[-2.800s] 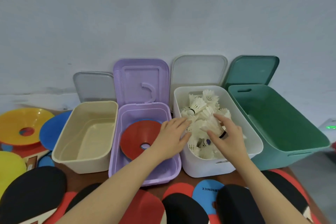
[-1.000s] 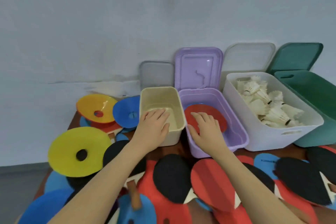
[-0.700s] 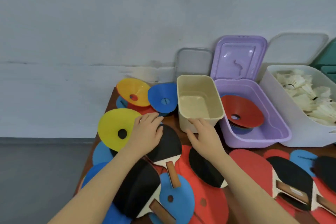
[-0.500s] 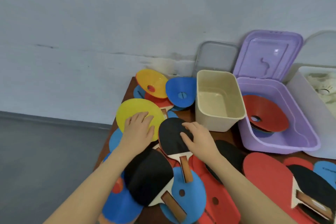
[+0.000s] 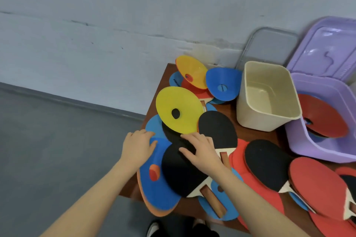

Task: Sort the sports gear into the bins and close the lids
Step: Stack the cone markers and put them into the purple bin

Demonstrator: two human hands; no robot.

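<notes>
Table tennis paddles and flat disc cones lie heaped on the brown table (image 5: 256,136). My left hand (image 5: 137,145) rests with relaxed fingers on a blue disc cone (image 5: 154,183) at the table's left edge. My right hand (image 5: 200,150) lies on a black paddle (image 5: 181,173), fingers spread toward the yellow disc cone (image 5: 178,109). A second black paddle (image 5: 218,130) lies just to the right. The cream bin (image 5: 269,111) stands open and holds nothing. In the purple bin (image 5: 327,150) sits a red disc cone (image 5: 323,116).
More red and black paddles (image 5: 267,167) cover the table's right side. An orange-yellow cone (image 5: 192,71) and a blue cone (image 5: 223,84) lean at the back. A grey lid (image 5: 269,48) and the purple lid (image 5: 327,50) stand against the wall. The grey floor lies to the left.
My view has swung left, away from the white and green bins. Both hands have moved from the bins down to the paddles and cones at the table's left edge.
</notes>
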